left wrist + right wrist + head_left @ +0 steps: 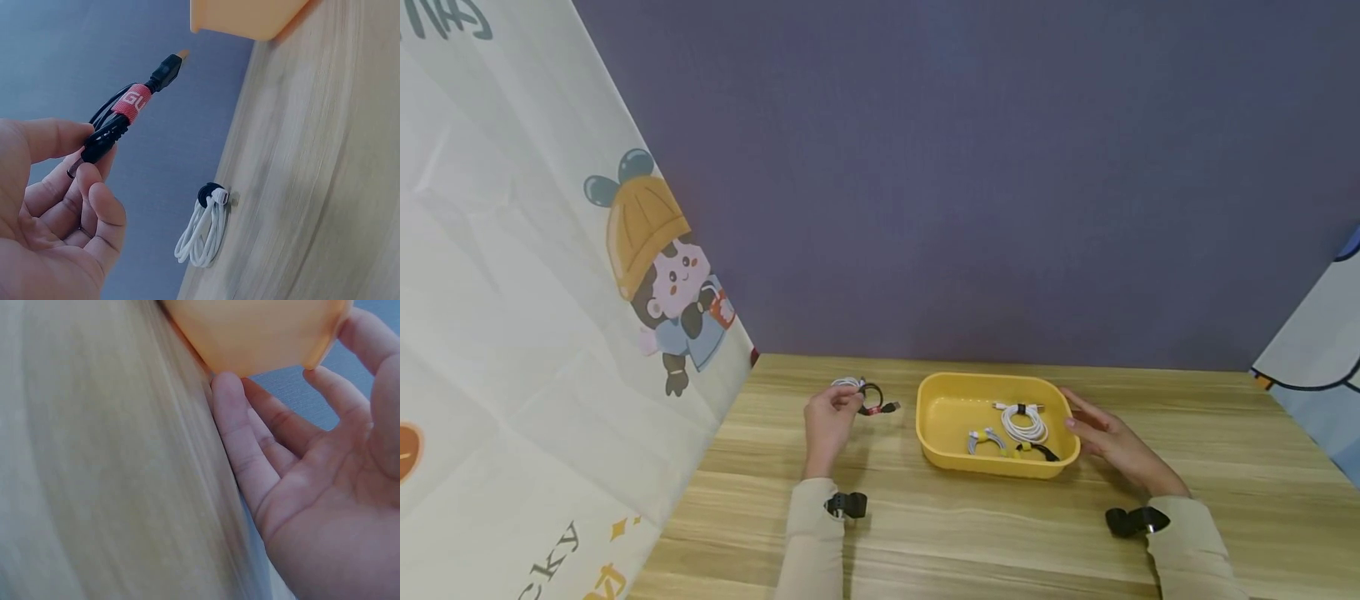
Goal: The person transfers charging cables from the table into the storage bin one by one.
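My left hand (835,417) pinches a coiled black USB cable (103,137) between thumb and fingertips. A red strap (132,103) binds this cable, and its plug points away from the hand. On the table just beyond it lies a coiled white cable (203,231) with a black tie. At the right end of a yellow bin (928,446), my right hand (1112,442) touches the rim and outer wall with fairly straight, spread fingers. Inside the bin are a white cable coil (1025,427), a grey cable (987,442) with yellow ties, and a black cable (1041,451) with a yellow tie.
The wooden table (970,533) ends at a dark blue-grey panel (970,183) behind the bin. A white printed sheet (512,275) borders the left side, and another printed sheet (1315,333) hangs at the right.
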The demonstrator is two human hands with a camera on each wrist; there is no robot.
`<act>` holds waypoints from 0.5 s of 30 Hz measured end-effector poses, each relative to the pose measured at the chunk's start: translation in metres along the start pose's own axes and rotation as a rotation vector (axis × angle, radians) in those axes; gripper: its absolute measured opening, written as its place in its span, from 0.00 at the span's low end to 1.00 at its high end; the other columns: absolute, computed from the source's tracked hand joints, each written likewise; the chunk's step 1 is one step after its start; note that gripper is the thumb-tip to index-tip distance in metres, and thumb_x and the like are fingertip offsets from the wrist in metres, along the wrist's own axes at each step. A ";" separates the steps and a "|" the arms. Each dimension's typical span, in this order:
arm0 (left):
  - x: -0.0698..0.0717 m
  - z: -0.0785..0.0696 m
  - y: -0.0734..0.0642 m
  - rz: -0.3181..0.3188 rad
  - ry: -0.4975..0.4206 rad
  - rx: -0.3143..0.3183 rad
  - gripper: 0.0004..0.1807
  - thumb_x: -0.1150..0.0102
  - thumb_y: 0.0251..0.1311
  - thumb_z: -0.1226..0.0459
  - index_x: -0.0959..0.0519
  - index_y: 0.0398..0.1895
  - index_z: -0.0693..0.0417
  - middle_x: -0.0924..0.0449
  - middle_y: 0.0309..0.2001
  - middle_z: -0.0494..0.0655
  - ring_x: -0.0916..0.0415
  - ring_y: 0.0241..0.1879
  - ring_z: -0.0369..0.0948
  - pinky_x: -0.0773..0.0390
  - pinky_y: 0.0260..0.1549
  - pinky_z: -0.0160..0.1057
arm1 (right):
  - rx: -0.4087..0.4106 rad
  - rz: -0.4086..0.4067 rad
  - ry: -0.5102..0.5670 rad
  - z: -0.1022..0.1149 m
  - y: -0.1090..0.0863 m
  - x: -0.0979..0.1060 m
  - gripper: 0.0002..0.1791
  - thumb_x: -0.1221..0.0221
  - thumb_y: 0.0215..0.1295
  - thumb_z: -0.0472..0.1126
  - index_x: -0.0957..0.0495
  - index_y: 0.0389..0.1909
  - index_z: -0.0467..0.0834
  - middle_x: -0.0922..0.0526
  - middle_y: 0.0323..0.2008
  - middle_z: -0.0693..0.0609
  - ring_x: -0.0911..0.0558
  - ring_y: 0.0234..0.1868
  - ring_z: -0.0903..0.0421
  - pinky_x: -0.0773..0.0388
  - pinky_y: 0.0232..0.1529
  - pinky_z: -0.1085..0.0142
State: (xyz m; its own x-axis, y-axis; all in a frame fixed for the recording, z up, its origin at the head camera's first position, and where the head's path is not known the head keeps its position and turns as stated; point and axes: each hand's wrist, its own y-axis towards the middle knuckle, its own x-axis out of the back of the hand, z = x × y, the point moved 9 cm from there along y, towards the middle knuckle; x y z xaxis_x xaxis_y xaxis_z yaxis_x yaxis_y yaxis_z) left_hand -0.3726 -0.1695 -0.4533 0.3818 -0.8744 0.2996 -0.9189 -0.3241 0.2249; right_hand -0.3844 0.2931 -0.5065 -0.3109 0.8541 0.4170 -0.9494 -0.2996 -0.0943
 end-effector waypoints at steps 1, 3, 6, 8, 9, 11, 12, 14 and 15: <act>-0.001 0.000 0.000 0.002 -0.003 -0.001 0.07 0.31 0.62 0.66 0.11 0.40 0.58 0.12 0.33 0.52 0.19 0.29 0.37 0.21 0.28 0.34 | 0.001 -0.001 -0.001 0.000 0.000 0.000 0.39 0.49 0.80 0.53 0.55 0.84 0.52 0.45 0.78 0.30 0.29 0.70 0.38 0.15 0.53 0.57; -0.001 -0.002 -0.001 0.003 -0.010 -0.002 0.06 0.31 0.62 0.66 0.11 0.39 0.58 0.12 0.33 0.52 0.19 0.30 0.37 0.20 0.28 0.34 | 0.001 -0.002 -0.004 0.001 0.000 0.000 0.39 0.49 0.80 0.53 0.55 0.84 0.52 0.45 0.78 0.30 0.30 0.71 0.37 0.15 0.54 0.57; -0.003 -0.004 -0.002 0.004 -0.016 -0.010 0.06 0.30 0.61 0.66 0.11 0.39 0.58 0.12 0.33 0.52 0.19 0.30 0.37 0.20 0.28 0.34 | 0.000 -0.006 -0.005 0.001 -0.001 0.000 0.39 0.49 0.80 0.54 0.55 0.83 0.52 0.45 0.78 0.30 0.32 0.72 0.34 0.15 0.54 0.56; -0.004 -0.006 -0.003 0.003 -0.022 -0.019 0.05 0.30 0.61 0.67 0.11 0.39 0.58 0.12 0.33 0.53 0.19 0.30 0.38 0.20 0.28 0.33 | 0.002 -0.007 -0.008 0.001 -0.001 0.000 0.39 0.49 0.80 0.54 0.55 0.84 0.52 0.46 0.78 0.30 0.33 0.72 0.33 0.15 0.54 0.56; -0.004 -0.006 -0.003 0.003 -0.024 -0.022 0.05 0.30 0.61 0.67 0.11 0.39 0.59 0.12 0.33 0.53 0.19 0.30 0.38 0.20 0.28 0.33 | 0.003 -0.006 -0.007 0.001 -0.001 0.000 0.39 0.49 0.80 0.54 0.55 0.84 0.52 0.46 0.78 0.30 0.34 0.72 0.32 0.15 0.54 0.56; -0.006 -0.008 -0.004 0.005 -0.030 -0.028 0.06 0.30 0.61 0.67 0.11 0.39 0.58 0.11 0.33 0.53 0.18 0.30 0.38 0.20 0.28 0.33 | 0.005 -0.007 -0.007 0.001 -0.001 0.000 0.39 0.49 0.80 0.54 0.55 0.83 0.52 0.46 0.78 0.30 0.35 0.73 0.32 0.15 0.54 0.56; -0.006 -0.008 -0.005 0.006 -0.033 -0.032 0.05 0.30 0.61 0.67 0.11 0.39 0.58 0.11 0.33 0.53 0.18 0.30 0.38 0.20 0.28 0.33 | 0.006 -0.008 -0.007 0.001 -0.001 -0.001 0.39 0.49 0.80 0.54 0.55 0.83 0.52 0.47 0.78 0.30 0.35 0.73 0.32 0.15 0.54 0.56; -0.008 -0.010 -0.006 0.009 -0.038 -0.035 0.05 0.30 0.61 0.67 0.11 0.39 0.57 0.11 0.33 0.52 0.18 0.31 0.38 0.20 0.29 0.33 | 0.009 -0.005 -0.005 0.001 -0.001 -0.001 0.39 0.49 0.80 0.53 0.55 0.84 0.52 0.47 0.79 0.30 0.36 0.73 0.31 0.15 0.54 0.56; -0.008 -0.011 -0.007 0.011 -0.041 -0.039 0.05 0.30 0.61 0.67 0.11 0.40 0.57 0.11 0.34 0.52 0.18 0.31 0.38 0.19 0.30 0.34 | 0.010 -0.005 -0.003 0.001 -0.001 -0.001 0.39 0.49 0.80 0.53 0.55 0.84 0.52 0.47 0.79 0.30 0.35 0.73 0.31 0.15 0.54 0.56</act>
State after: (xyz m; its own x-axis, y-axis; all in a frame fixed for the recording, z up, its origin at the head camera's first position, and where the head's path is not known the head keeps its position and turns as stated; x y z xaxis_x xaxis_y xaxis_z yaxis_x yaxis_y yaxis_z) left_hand -0.3686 -0.1563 -0.4475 0.3668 -0.8921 0.2638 -0.9180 -0.3012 0.2579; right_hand -0.3830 0.2925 -0.5062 -0.3064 0.8543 0.4199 -0.9503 -0.3000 -0.0833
